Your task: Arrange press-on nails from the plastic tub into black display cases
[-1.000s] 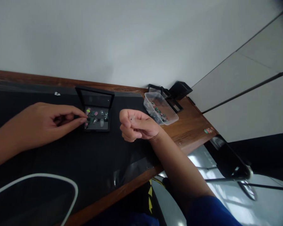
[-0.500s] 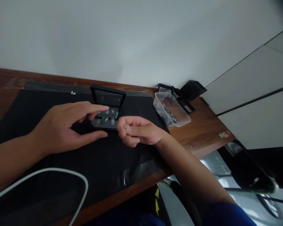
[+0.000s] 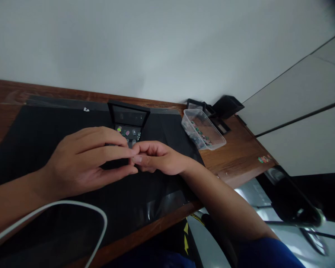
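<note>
My left hand (image 3: 86, 160) reaches in from the left, its fingertips brought together with those of my right hand (image 3: 156, 158). The left thumb lies just below the right fingertips, in a loose pinch around them. My right hand is closed, thumb pressed against the curled fingers. Whatever is between the two sets of fingertips is too small or hidden to make out. Just behind the hands, a black display case (image 3: 128, 113) stands with its lid raised. Small colourful charms (image 3: 127, 133) sit in its base, partly covered by my left hand.
On the right, a clear plastic tub (image 3: 217, 139) holds many small colourful pieces. Black boxes and frames (image 3: 227, 107) stand behind it. A black mat (image 3: 167, 128) covers the wooden desk (image 3: 229, 160). A white cable (image 3: 64, 202) loops in front, and a small white scrap (image 3: 86, 109) lies at the back.
My left hand has moved right and down from over the display case, and its fingers have closed in to meet my right fingertips. My right hand has shifted slightly left.
</note>
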Available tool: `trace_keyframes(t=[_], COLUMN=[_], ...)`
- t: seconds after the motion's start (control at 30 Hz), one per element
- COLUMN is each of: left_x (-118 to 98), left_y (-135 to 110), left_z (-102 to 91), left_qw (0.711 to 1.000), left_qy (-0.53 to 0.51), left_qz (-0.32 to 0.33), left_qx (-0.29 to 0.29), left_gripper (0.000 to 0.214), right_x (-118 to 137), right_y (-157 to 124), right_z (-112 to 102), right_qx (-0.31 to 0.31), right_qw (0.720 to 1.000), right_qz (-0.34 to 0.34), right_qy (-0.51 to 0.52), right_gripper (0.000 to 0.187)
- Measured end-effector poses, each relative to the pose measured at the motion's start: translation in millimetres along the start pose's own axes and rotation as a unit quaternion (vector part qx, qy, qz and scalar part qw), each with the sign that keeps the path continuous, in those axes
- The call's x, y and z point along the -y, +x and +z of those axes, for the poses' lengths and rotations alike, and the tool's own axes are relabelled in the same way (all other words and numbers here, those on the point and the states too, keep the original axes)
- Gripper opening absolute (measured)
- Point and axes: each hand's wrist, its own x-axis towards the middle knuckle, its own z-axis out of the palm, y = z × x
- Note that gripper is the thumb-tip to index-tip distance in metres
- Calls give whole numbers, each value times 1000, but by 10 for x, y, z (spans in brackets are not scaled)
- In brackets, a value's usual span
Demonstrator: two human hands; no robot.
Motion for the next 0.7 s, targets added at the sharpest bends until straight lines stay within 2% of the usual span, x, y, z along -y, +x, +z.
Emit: trace_keyframes(t=[0.1, 0.3, 0.7], left_x=[0, 35, 56], left_y=[13, 21, 15], left_z=[15, 19, 35], left_qw=[1000, 999, 1000], left_qy=[-12, 3, -25], left_qz=[6, 36, 18], left_qx=[-2, 2, 1], left_gripper=[11, 15, 16], right_x=[1, 7, -11], right_y=[7, 28, 38], right_z=[14, 28, 25], right_qx=[-19, -14, -18], right_qw=[1000, 1000, 1000], right_qz=[5, -8, 0], right_qy=[1, 3, 12], right_gripper=[39, 38, 39])
